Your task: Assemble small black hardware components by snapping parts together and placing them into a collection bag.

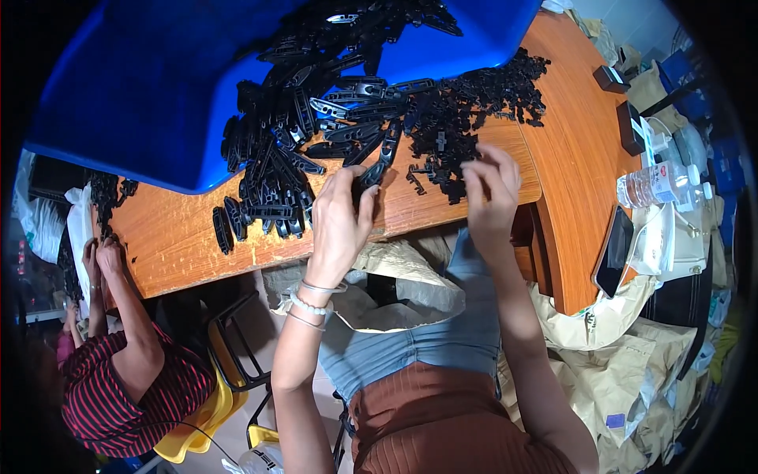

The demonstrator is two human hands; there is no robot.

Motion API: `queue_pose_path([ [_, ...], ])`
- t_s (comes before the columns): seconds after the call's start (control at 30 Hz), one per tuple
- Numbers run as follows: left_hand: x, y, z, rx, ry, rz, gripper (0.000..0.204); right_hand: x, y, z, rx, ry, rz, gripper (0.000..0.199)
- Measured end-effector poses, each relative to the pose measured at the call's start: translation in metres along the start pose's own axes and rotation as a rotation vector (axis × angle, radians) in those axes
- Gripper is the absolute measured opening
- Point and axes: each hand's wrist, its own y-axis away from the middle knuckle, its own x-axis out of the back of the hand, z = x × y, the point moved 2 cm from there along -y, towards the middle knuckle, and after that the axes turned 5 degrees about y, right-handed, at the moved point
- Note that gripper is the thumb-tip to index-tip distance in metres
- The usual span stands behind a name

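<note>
My left hand, with bracelets at its wrist, grips a long black plastic part between thumb and fingers, above the front of the table. The part's far end points away from me and up to the right. My right hand hovers at the near right edge of a heap of small black plastic clips, its fingers bent and apart. I see nothing between them. Left of my left hand lies a pile of similar long black parts, some of them in a row near the table's front edge.
A blue bin stands tipped toward me, spilling black parts onto the wooden table. A paper sack gapes open at my lap. To the right are a bottle and a phone. A co-worker in a striped shirt works at left.
</note>
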Motion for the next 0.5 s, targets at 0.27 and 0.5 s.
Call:
queue_pose_path([
  [0.27,-0.009,0.019,0.008,0.259,0.302,-0.019,0.021,-0.014,0.007,-0.027,0.002,0.201,0.006,0.014],
  [0.5,-0.002,0.022,0.002,0.327,0.233,-0.071,0.019,-0.027,0.000,-0.024,0.102,0.109,0.032,0.012],
])
